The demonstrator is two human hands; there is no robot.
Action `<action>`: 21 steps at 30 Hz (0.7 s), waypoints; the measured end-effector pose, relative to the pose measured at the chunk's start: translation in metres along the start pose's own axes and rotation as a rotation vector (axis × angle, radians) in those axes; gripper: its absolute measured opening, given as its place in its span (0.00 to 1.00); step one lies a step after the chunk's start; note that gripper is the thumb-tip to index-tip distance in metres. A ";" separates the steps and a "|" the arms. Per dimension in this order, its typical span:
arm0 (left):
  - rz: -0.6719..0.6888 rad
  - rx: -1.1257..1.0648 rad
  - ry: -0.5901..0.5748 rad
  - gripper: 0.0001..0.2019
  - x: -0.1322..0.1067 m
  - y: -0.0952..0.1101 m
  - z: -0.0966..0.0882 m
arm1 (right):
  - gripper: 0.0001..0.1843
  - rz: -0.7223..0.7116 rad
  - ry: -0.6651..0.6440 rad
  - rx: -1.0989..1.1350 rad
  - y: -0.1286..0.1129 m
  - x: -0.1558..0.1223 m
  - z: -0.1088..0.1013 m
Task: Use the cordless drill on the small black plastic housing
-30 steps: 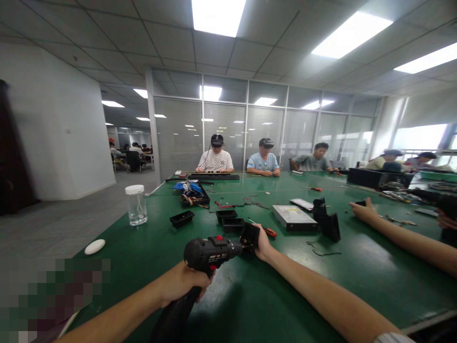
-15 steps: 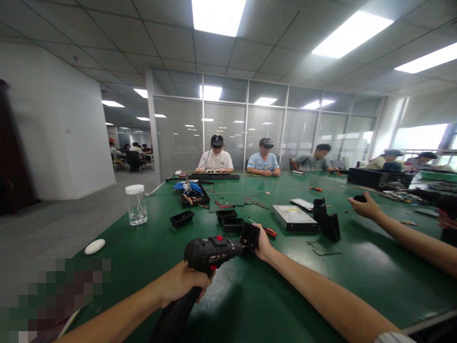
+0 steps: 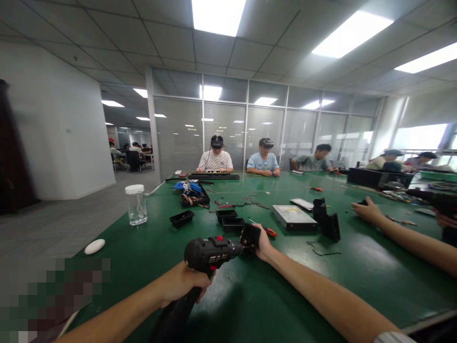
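Note:
My left hand (image 3: 189,283) is wrapped round the grip of a black cordless drill (image 3: 210,255) with red buttons. The drill's chuck points right, its bit meeting a small black plastic part (image 3: 250,238). That part is held up above the table by my right hand (image 3: 264,242), with the fingers partly hidden behind it. Just beyond lie two black rectangular plastic housings (image 3: 233,224) and a screwdriver (image 3: 270,231) with an orange and black handle. A third black housing (image 3: 181,219) lies to their left.
The green table (image 3: 285,286) bears a metal disc drive (image 3: 294,217), black plastic pieces (image 3: 331,226), a lidded clear jar (image 3: 136,206), a white oval object (image 3: 94,246) and a tray of blue items (image 3: 194,193). A co-worker's hand (image 3: 367,210) reaches in from the right; others sit opposite.
The co-worker's hand at the right has shifted slightly and lowered toward the table. My hands, the drill and the black part stay nearly still.

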State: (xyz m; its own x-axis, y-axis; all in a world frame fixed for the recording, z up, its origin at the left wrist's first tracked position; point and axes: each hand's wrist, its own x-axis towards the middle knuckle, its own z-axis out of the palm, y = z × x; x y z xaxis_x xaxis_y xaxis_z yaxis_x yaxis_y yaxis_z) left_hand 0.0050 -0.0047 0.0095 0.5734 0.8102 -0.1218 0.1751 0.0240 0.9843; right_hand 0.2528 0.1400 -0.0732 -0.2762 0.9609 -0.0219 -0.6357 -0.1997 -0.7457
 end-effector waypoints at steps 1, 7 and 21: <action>-0.003 -0.005 -0.003 0.07 0.000 0.000 0.000 | 0.17 -0.001 0.001 0.000 0.000 0.000 0.000; -0.001 -0.001 0.024 0.08 -0.001 0.001 0.001 | 0.17 0.004 0.032 -0.008 -0.001 -0.002 0.003; -0.010 0.018 0.043 0.05 -0.002 0.004 0.003 | 0.21 -0.019 0.060 -0.002 -0.002 -0.008 0.008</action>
State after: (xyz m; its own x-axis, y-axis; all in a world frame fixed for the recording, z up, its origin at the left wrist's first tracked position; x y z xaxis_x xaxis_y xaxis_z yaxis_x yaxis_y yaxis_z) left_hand 0.0064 -0.0080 0.0134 0.5369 0.8342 -0.1258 0.1950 0.0224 0.9805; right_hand 0.2507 0.1311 -0.0658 -0.2209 0.9741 -0.0475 -0.6386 -0.1813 -0.7479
